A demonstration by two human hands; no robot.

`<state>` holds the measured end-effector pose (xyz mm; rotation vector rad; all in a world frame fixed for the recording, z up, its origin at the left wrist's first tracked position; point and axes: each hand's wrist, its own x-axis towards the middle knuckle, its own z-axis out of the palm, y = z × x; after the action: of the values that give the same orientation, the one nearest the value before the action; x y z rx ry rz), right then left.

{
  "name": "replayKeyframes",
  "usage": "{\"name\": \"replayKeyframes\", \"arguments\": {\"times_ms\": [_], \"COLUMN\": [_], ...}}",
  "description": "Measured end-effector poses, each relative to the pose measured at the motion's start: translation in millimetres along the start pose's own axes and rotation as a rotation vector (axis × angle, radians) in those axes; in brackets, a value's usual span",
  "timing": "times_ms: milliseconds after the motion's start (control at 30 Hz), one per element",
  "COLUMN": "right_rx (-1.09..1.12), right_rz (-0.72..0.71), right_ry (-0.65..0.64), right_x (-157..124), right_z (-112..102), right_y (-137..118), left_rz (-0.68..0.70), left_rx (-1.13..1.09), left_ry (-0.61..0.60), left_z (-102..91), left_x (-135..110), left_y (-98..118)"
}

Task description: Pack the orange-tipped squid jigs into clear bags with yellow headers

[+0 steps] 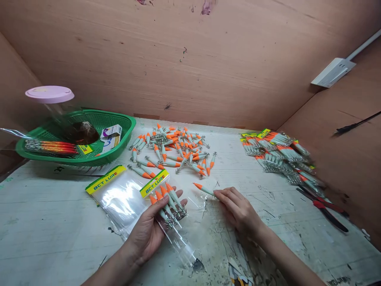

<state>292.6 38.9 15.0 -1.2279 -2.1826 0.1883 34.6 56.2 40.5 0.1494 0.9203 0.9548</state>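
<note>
My left hand (pixel 151 224) grips a clear plastic bag (pixel 182 242) with a yellow header reading BCT LURE. Several orange-tipped, pale fishing lures (pixel 171 200) lie side by side inside it, hooks toward the bag's lower end. To the right, my right hand (pixel 238 206) pinches a single fishing lure (pixel 204 189) by its hooked end, its orange tip pointing left toward the bag. Beyond both hands spreads a loose heap of the same lures (pixel 178 147). Left of the held bag lies a stack of flat clear bags (pixel 122 198) with the same yellow header.
At the left stands a green basket (pixel 127 131) containing a lidded cup (pixel 86 133), small boxes (pixel 111 135) and a pack of red-orange lures (pixel 53 147). Filled lure packs (pixel 276 153) are piled at the right, near red-and-black pliers (pixel 327 210). Wooden panels (pixel 184 67) enclose the worktable.
</note>
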Motion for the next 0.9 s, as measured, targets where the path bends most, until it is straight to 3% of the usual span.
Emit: {"name": "replayKeyframes", "arguments": {"times_ms": [133,267,367,500,633,700,767,833,900], "right_rx": [0.191,0.457,0.646,0.816,0.860,0.781,0.688,0.652,0.634], "right_rz": [0.343,0.670,0.815,0.891,0.831,0.676,0.452,0.257,0.151], "right_ry": [0.154,0.176,0.132,0.065,0.027,-0.026,-0.177,-0.339,-0.444], "right_x": [-0.5,3.0,6.0,7.7,6.5,5.0,4.1,5.1,8.5], "right_z": [5.3,2.5,-3.0,-11.9,-34.0,-50.0,-63.5,-69.8,-68.1], "right_y": [10.2,21.4,22.4,12.6,-13.0,-31.6,-52.3,-73.1,-91.5], "left_rz": [0.002,0.000,-0.005,-0.009,-0.016,-0.020,-0.018,-0.015,-0.016], "left_rx": [-0.022,-0.027,-0.025,-0.038,-0.046,-0.045,-0.043,-0.040,-0.039], "left_ry": [-0.008,-0.015,-0.014,-0.006,-0.010,-0.020,-0.016,-0.011,-0.022], "left_z": [-0.5,-0.4,0.0,1.5,2.5,2.0,0.9,-0.4,-1.3], "left_x": [-0.4,-0.5,-0.2,0.0,-0.7,-0.8,-0.4,0.0,0.1], "left_y": [0.1,0.1,0.0,0.5,1.4,1.4,0.9,0.0,-0.6]}}
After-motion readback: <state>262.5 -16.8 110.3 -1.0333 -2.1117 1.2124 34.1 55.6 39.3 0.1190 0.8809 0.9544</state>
